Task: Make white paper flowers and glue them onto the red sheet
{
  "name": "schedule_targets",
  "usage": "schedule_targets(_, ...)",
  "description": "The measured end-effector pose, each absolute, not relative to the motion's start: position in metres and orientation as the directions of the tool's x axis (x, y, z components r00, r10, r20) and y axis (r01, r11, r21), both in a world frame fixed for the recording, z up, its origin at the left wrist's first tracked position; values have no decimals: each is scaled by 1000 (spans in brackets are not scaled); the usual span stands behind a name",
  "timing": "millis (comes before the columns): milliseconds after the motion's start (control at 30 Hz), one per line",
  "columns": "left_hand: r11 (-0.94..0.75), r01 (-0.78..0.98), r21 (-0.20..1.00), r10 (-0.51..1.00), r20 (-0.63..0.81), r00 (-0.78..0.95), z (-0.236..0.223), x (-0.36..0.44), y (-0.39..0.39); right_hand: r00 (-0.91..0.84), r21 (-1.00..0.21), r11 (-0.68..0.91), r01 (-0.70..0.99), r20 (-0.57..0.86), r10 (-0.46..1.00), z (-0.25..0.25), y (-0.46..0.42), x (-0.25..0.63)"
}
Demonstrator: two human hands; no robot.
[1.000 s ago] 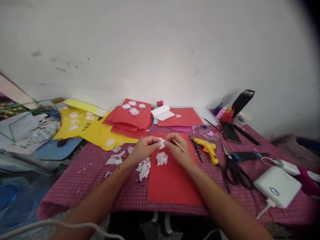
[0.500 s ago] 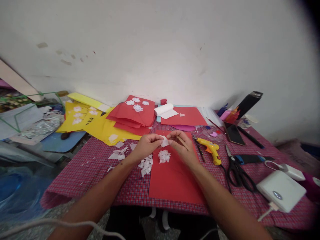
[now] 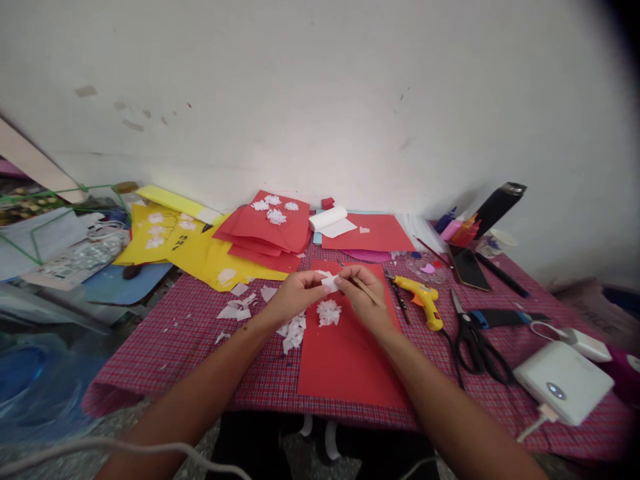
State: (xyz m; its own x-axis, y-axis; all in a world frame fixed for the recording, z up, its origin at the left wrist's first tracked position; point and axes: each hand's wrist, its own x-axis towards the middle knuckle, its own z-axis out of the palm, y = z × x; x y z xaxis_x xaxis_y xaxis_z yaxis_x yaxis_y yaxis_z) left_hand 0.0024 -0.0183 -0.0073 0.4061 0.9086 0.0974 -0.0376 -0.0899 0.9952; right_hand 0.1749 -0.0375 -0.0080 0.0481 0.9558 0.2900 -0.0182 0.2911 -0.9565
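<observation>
Between my two hands is a small piece of white paper [image 3: 329,281]. My left hand [image 3: 299,293] pinches its left side, and my right hand [image 3: 364,298] grips its right edge. A thin wooden stick [image 3: 367,291] lies across the fingers of my right hand. Under my hands is a sheet of red paper [image 3: 345,363], with a ruffled white paper flower [image 3: 329,313] on it. Torn white paper scraps [image 3: 293,331] are heaped against the sheet's left edge, partly behind my left wrist.
Right of the sheet are a yellow glue gun [image 3: 419,300], black scissors [image 3: 475,343], a knife [image 3: 503,317] and a white power adapter [image 3: 563,381]. Behind are stacked red papers [image 3: 250,230] with white flowers, and a white paper roll [image 3: 329,219]. Yellow painted paper [image 3: 200,257] lies left.
The view has shifted slightly left. Both hands stay over the red sheet, still on the white paper piece; the fingers of my right hand have closed in on its edge.
</observation>
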Motion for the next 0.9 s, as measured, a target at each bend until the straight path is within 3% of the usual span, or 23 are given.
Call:
schedule_targets(400,-81,57,995,924,54,380,-8,1,-16,81,-957,289,-17,287,955,-8,-37,174)
schedule_targets(600,-87,-56,995,893,103,437,-3,3,-21,34,-947,313,77,316,948,-7,-40,176)
schedule_targets(733,-88,-17,996,938,88,335,-8,4,-19,-16,-926,346,150,347,938,-7,-42,174)
schedule_targets(900,-69,-98,993,976,88,201,-14,4,-11,82,-922,386,27,387,918,1,-42,174)
